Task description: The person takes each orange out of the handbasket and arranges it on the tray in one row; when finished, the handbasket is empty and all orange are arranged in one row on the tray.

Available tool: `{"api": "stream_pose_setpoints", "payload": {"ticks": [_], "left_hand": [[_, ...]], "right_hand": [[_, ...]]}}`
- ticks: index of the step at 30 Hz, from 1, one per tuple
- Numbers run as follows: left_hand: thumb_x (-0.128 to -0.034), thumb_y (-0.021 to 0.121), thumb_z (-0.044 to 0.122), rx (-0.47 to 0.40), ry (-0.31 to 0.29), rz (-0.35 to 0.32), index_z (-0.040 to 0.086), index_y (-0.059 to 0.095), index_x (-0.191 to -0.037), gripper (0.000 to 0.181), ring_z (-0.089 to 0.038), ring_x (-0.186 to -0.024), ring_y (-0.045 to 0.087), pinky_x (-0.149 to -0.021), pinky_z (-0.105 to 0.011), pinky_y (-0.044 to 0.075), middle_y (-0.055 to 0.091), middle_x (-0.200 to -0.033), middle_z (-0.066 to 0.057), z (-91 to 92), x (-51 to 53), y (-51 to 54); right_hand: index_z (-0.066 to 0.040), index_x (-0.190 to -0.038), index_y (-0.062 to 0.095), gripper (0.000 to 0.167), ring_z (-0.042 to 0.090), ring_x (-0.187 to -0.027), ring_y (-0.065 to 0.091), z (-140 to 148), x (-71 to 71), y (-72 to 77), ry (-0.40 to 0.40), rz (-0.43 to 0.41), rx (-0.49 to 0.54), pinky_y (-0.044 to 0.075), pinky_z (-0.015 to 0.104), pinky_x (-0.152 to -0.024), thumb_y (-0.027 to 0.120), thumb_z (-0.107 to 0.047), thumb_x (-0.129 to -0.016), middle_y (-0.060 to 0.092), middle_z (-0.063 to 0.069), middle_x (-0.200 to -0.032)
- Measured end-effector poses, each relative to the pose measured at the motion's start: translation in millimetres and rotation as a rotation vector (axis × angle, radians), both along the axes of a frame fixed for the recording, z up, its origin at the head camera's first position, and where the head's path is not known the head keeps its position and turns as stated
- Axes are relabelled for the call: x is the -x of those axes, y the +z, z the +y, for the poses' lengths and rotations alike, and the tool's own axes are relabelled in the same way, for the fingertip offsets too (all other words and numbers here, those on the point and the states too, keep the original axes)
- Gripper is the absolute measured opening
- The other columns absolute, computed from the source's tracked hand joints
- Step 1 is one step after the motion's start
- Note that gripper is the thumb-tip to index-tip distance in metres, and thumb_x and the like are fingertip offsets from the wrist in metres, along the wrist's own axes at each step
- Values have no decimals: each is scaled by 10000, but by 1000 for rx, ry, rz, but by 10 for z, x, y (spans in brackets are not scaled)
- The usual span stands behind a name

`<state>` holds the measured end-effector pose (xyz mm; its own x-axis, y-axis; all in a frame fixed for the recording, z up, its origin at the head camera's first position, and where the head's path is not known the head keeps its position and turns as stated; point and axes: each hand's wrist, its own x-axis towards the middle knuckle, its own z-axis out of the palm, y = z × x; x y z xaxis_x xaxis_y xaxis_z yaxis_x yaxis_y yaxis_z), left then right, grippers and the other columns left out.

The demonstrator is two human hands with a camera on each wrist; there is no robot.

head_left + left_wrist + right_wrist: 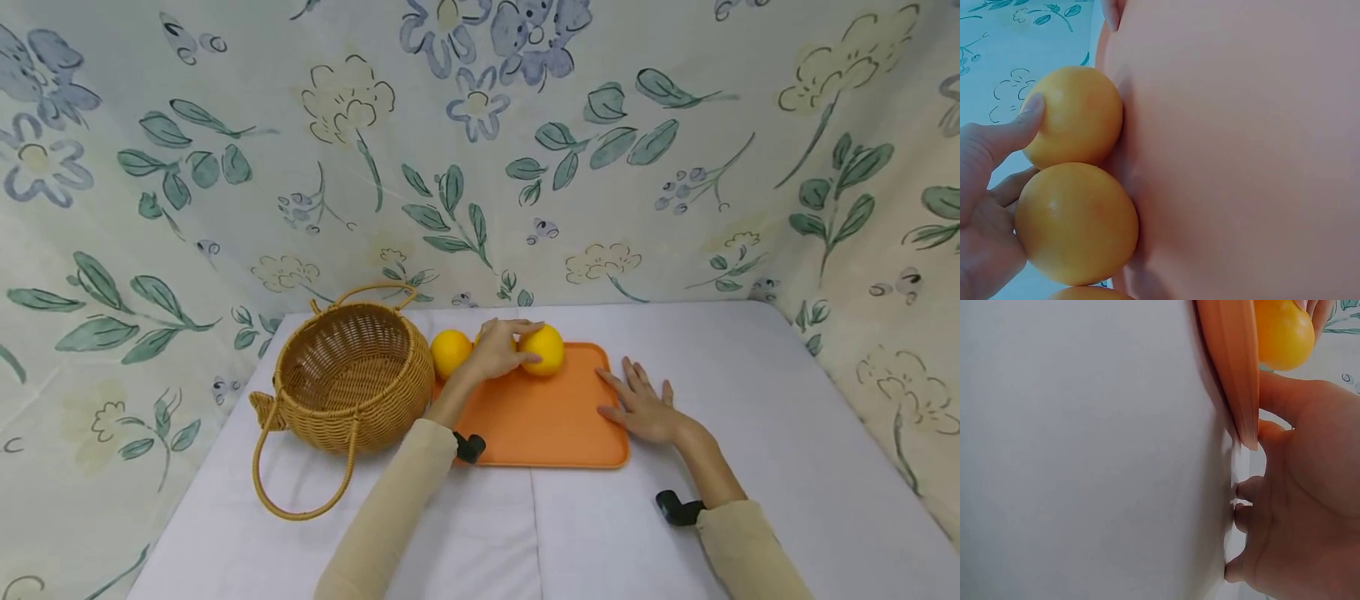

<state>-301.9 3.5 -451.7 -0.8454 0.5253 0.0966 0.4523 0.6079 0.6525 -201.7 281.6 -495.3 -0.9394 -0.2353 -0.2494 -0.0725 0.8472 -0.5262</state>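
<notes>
My left hand [497,348] holds an orange [543,350] at the back of the orange tray [543,425], thumb on the near side and fingers on the far side. In the left wrist view, that held orange [1079,115] touches a second orange [1079,225], which sits by the palm. A third orange [451,353] lies at the tray's back left corner, beside the basket. My right hand [647,412] has its fingers spread at the tray's right edge. Thumb and index finger touch the rim, while other fingertips rest on the tablecloth in the right wrist view.
A round wicker basket [390,417] stands left of the tray, its near handle folded down onto the white tablecloth [750,375]. Behind the table hangs a flower-patterned cloth [480,225]. Dark wrist cameras sit on both wrists.
</notes>
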Motion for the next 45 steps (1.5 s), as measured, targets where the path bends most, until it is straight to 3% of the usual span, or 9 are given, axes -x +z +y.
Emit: {"api": "stream_pose_setpoints", "payload": {"ticks": [6, 12, 22, 29, 37, 45], "left_hand": [[-893, 819, 248, -6, 8, -16, 172, 608, -1454, 604, -312, -1450, 493, -1269, -509, 215, 614, -1488, -58, -25, -10, -15], [-892, 819, 229, -33, 0, -23, 158, 607, -1451, 603, -311, -1465, 475, -1263, -514, 211, 622, -1478, -58, -32, -9, 1], [-890, 820, 228, -22, -5, -26, 165, 603, -1454, 608, -310, -1466, 476, -1259, -501, 222, 625, -1476, -61, -31, -3, -27], [-883, 828, 260, -19, 16, -25, 195, 611, -1449, 609, -311, -1442, 492, -1249, -500, 250, 628, -1472, -77, -17, 9, -22], [-885, 825, 262, -13, -1, -20, 191, 610, -1452, 610, -298, -1438, 502, -1251, -497, 246, 627, -1473, -82, -5, 17, -35], [-898, 821, 284, 4, 40, -20, 233, 607, -1465, 607, -438, -1508, 333, -1246, -618, 250, 426, -1618, -178, -26, -25, -41]], "right_hand": [[-155, -1636, 261, 755, 563, -1539, -124, 23, -10, -31, 20, 24, 90, -234, 800, -1095, 554, -498, -1031, -97, 343, -1681], [-118, -1634, 260, 735, 565, -1544, -111, -34, -18, 41, 12, 10, 35, -206, 807, -1104, 558, -441, -1045, -90, 341, -1684], [-119, -1630, 271, 734, 566, -1542, -114, -1, -60, -12, 5, 28, 76, -218, 800, -1102, 572, -432, -1038, -94, 343, -1683], [-140, -1634, 268, 728, 550, -1551, -119, 7, -21, -6, 4, 23, 37, -216, 800, -1106, 559, -450, -1043, -95, 328, -1690], [-143, -1628, 285, 745, 553, -1549, -113, 11, -25, -29, -13, 11, 24, -210, 805, -1105, 578, -472, -1028, -83, 334, -1688], [-157, -1632, 269, 760, 551, -1549, -119, 31, -11, -56, 13, 36, 50, -208, 802, -1109, 562, -503, -1022, -95, 329, -1690]]}}
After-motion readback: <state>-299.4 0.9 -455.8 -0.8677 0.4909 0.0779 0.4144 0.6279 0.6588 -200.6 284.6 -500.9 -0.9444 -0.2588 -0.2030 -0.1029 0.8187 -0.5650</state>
